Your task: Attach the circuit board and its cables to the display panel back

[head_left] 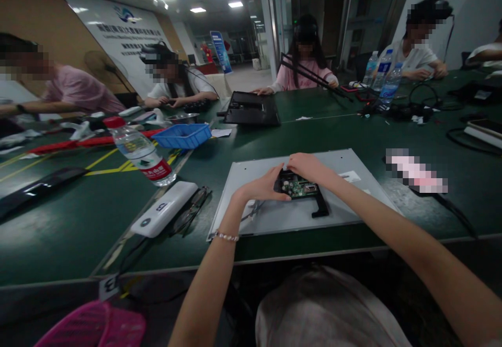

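A green circuit board [300, 187] in a black plastic frame [322, 207] lies on a flat light-grey metal panel [274, 219] in front of me. My left hand [261, 187] grips the board's left side, thumb at the near edge and fingers toward the far corner. A beaded bracelet [226, 236] circles that wrist. Over the board's far edge, the fingers of my right hand [308, 165] are bent together; their tips are hidden. Thin grey wires [251, 211] lie on the panel below my left hand.
Left of the panel are a white power bank [164, 208], glasses [192, 211], a water bottle [143, 153] and a blue tray [183, 136]. A pixelated pink object [415, 172] with a cable lies right. Several people sit around the table; a black panel [253, 109] stands opposite.
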Available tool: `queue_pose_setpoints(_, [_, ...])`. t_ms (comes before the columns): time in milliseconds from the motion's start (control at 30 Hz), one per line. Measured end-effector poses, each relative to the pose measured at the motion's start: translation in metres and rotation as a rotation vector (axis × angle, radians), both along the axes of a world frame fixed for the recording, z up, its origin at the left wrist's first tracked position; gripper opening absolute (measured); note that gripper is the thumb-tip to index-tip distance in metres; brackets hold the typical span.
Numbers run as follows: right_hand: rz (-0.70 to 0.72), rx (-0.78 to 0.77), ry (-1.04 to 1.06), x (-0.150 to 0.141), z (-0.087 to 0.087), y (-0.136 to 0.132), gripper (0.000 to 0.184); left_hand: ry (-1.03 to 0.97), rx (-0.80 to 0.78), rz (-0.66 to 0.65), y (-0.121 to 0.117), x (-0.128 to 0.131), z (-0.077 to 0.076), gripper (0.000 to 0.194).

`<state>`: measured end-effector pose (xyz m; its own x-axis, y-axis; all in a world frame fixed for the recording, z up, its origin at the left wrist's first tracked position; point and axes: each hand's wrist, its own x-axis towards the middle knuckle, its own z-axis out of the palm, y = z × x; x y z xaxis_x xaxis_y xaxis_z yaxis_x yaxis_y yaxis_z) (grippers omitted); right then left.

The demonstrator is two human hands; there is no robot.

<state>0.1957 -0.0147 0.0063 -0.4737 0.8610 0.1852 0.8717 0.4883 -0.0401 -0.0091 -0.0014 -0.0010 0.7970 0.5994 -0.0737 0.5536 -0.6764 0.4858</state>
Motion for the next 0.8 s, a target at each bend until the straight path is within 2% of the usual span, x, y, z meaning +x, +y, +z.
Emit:
queue_pose_setpoints(133, [-0.016,-0.054,0.035,0.001,-0.006,0.0,0.028,0.013,-0.01,0.017,0.0,0.0,-0.001,0.114])
queue_pose_setpoints(400, [0.005,-0.058,0.097,0.003,-0.008,-0.002,0.028,0.038,-0.011,0.008,-0.003,0.0,-0.001,0.113])
queue_pose_setpoints(500, [-0.008,-0.073,0.128,0.004,-0.007,-0.002,0.027,-0.008,0.007,0.041,-0.008,0.002,0.012,0.103])
queue_pose_setpoints(567, [-0.03,-0.085,0.159,0.009,-0.007,-0.003,0.027,-0.115,0.041,0.079,-0.017,0.01,0.028,0.084])
queue_pose_setpoints(633, [-0.026,-0.076,0.208,0.018,-0.006,-0.008,0.028,-0.309,0.038,0.065,-0.038,0.024,0.048,0.06])
queue_pose_setpoints(700, [-0.013,-0.044,0.274,0.029,-0.004,-0.017,0.029,-0.53,-0.092,-0.024,-0.077,0.039,0.065,0.038])
queue_pose_setpoints(733, [-0.013,-0.027,0.306,0.035,-0.003,-0.023,0.029,-0.629,-0.229,-0.092,-0.104,0.046,0.069,0.03])
queue_pose_setpoints(800, [-0.059,0.013,0.384,0.047,0.0,-0.038,0.031,-0.736,-0.595,-0.209,-0.168,0.053,0.066,0.029])
